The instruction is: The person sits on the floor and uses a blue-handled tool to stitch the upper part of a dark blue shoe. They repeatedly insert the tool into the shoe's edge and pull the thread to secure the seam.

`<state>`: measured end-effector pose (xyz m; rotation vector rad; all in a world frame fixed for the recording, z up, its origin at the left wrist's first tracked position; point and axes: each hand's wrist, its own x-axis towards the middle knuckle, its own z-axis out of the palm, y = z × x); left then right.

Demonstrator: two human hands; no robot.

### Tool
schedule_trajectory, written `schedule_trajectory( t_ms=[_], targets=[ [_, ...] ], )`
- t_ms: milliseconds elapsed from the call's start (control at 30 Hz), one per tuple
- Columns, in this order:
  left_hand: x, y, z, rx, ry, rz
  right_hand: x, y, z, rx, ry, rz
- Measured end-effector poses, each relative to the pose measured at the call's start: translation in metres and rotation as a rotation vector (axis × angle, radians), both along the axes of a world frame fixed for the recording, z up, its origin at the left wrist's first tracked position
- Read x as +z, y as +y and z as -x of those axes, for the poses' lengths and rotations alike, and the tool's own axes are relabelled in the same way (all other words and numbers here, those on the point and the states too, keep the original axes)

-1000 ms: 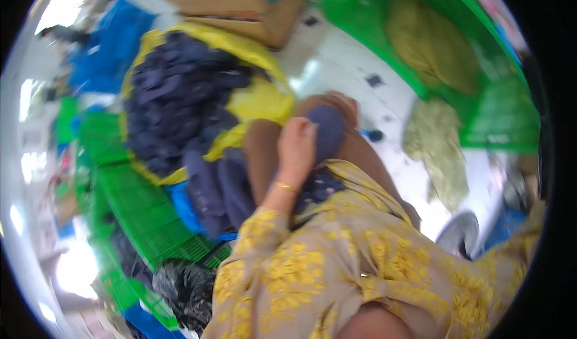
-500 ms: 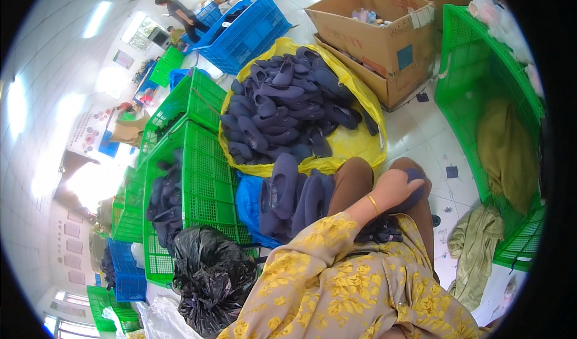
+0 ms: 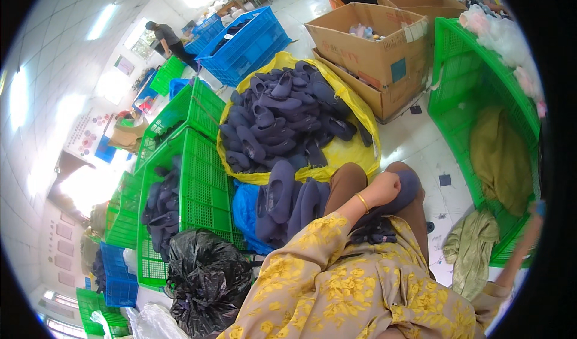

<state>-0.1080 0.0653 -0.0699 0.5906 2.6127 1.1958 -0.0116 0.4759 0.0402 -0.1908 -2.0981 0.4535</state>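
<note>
Head view: the left hand (image 3: 386, 189) is seen at centre, its grip closed on a navy slipper (image 3: 404, 190) pressed against the knee (bangle at the wrist). The right arm reaches out at 4 o'clock; its grip cannot be told. A yellow sack (image 3: 354, 108) of navy slippers lies at 12 o'clock, a green crate (image 3: 201, 186) at 9 o'clock.

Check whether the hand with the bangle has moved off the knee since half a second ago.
No. The hand still rests on the dark shoe over the knee, beside the yellow sack; only the camera shifted.
</note>
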Motion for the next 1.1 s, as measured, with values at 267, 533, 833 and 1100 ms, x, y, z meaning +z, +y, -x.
schedule_trajectory(
  t_ms=[267, 533, 833, 1100],
  targets=[
    [0.024, -0.022, -0.01, -0.018, -0.312, -0.22, -0.088, -0.221, 0.049, 1.035, -0.657, 0.568],
    [0.017, -0.033, -0.005, -0.054, -0.569, -0.409, -0.095, -0.218, 0.068, 1.132, -0.888, 0.255],
    [-0.002, -0.019, 0.001, 0.091, -0.456, -0.38, -0.107, -0.23, 0.074, 1.068, -0.602, 0.462],
    [0.023, -0.038, -0.007, 0.218, -0.914, -0.802, -0.124, -0.171, 0.075, 0.648, -0.421, 2.03]
  ],
)
